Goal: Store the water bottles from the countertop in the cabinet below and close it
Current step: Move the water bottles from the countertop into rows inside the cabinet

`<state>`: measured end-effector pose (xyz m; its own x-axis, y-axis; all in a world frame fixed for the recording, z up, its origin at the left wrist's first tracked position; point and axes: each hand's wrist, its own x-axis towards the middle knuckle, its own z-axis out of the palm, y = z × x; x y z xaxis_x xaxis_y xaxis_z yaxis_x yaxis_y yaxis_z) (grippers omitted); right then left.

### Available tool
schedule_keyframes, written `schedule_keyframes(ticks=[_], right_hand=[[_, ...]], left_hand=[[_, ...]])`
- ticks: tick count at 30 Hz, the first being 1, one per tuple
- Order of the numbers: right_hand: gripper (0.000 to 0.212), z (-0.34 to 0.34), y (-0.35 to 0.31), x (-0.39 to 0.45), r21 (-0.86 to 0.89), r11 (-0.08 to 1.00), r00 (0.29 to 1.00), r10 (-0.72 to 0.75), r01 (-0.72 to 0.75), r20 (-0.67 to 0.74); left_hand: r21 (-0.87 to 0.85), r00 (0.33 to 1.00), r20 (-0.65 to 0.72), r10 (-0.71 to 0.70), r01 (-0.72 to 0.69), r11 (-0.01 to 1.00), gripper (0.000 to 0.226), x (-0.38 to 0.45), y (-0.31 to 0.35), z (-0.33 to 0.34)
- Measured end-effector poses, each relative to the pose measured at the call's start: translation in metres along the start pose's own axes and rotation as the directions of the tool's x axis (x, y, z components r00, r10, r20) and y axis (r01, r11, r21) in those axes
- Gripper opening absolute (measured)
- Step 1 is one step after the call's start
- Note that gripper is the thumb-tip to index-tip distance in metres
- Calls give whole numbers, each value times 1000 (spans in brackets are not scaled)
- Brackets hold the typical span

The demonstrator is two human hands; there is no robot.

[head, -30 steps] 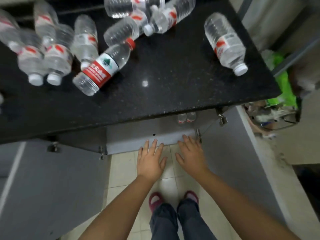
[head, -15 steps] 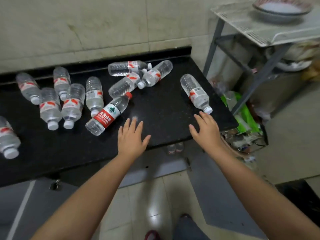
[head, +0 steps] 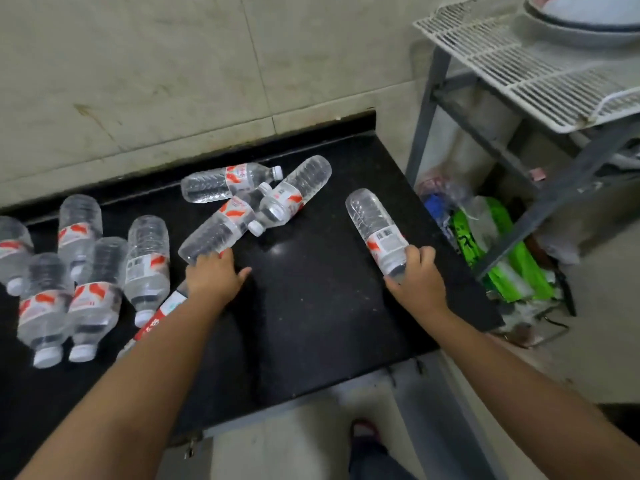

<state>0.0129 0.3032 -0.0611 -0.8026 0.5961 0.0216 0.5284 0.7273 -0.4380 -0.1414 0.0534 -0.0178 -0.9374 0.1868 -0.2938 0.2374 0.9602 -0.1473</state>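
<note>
Right hand [head: 417,277] was wrapped round the cap end of the lone bottle [head: 377,230] near the bench's right edge, fingers curled over the neck: grabbing by the narrow end probably made for a one-handed lift. Left hand [head: 214,277] sat at the base of a slanted bottle [head: 221,226] in the middle, fingers bent over its bottom, thumb out to the side; whether it really gripped or just touched, can't tell. A red-label bottle [head: 162,311] lay mostly hidden under the left forearm. All bottles lay flat on the black bench [head: 311,306], so none could tip. Two more [head: 294,195] crossed behind the slanted one, a cluster [head: 93,282] lay left, caps toward the front edge. Cabinet door [head: 446,403] below stood swung out, looked ready for loading. Wire rack [head: 526,71] with basins stood right, well apart.
</note>
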Motion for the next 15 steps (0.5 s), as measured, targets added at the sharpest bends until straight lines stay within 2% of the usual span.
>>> schedule_keyframes(ticks=[3, 8, 11, 15], right_hand=[[58, 10, 9, 3, 19, 1000, 1000, -6, 6, 30], [60, 19, 21, -1, 122, 990, 997, -62, 68, -53], [60, 21, 23, -5, 182, 975, 988, -109, 128, -111], [50, 11, 17, -19, 217, 965, 976, -108, 148, -187]], left_hand=[[104, 998, 56, -22, 16, 994, 39, 22, 7, -2], [241, 998, 58, -20, 6, 970, 35, 31, 12, 0], [290, 998, 34, 60, -67, 955, 34, 18, 18, 2], [318, 979, 20, 203, -199, 927, 30, -16, 27, 5]])
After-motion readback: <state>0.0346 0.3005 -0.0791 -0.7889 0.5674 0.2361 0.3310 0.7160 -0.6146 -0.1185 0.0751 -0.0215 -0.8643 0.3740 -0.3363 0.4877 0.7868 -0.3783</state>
